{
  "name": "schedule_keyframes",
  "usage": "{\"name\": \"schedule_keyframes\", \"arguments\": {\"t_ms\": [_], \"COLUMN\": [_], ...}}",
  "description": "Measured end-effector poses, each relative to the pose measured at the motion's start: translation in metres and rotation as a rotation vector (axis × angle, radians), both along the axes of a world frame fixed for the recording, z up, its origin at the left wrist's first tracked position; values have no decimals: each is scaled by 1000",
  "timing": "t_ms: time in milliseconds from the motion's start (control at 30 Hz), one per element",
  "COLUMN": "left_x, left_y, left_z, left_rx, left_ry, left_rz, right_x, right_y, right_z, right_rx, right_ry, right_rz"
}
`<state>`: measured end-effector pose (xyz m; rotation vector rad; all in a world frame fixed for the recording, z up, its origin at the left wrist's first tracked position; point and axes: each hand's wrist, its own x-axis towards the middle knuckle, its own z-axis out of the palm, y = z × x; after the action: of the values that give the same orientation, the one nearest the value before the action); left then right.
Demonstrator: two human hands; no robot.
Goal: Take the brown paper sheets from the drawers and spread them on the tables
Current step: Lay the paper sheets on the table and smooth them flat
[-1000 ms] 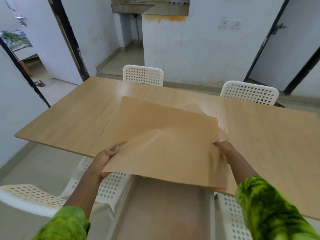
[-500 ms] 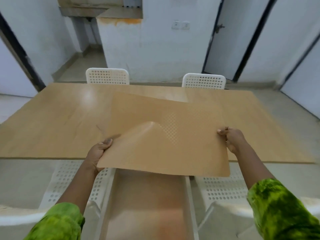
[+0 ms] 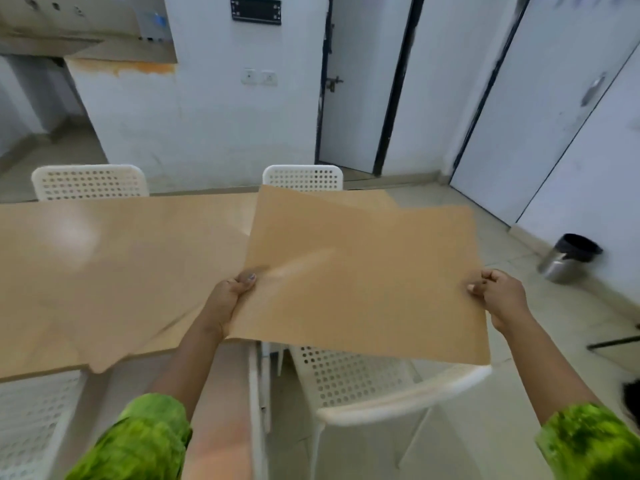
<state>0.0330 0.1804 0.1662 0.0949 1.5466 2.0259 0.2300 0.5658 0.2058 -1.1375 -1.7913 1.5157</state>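
Brown paper sheet (image 3: 363, 278), thin, matte and rectangular, hangs flat over the right end of the table (image 3: 104, 271), pinched at its side edges, probably to keep it taut for laying down. Left hand (image 3: 232, 296) and right hand (image 3: 498, 292) are each closed on an edge. Glossy wood-look tabletop sits between white perforated plastic chairs (image 3: 349, 379).

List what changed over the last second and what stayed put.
The brown paper sheet has swung rightward: it now hangs past the table's right end, above a white chair, instead of over the tabletop's middle. The view turned right too, showing a bin. The left hand and right hand still grip its opposite edges.
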Motion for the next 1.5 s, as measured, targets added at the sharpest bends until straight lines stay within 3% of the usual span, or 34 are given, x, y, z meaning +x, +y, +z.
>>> {"name": "schedule_keyframes", "arguments": {"t_ms": [267,733,933,1133,1500], "left_x": [37,-3,-28,-45,-52], "left_y": [119,139,139,162,191], "left_z": [-2,-9,-19,-52,-87], "left_rx": [17,-90,-315,-624,-991], "left_ry": [37,32,130,153,125], "left_rz": [177,296,254,374,370], "right_x": [-16,-110,-155,-195,-182], "right_y": [117,158,154,161,175], "right_z": [7,-37,-54,-78,-111], "right_rx": [15,-105,-74,-44,-47], "right_ry": [26,-25,-38,-168,-353], "right_rz": [40,139,142,93,44]}}
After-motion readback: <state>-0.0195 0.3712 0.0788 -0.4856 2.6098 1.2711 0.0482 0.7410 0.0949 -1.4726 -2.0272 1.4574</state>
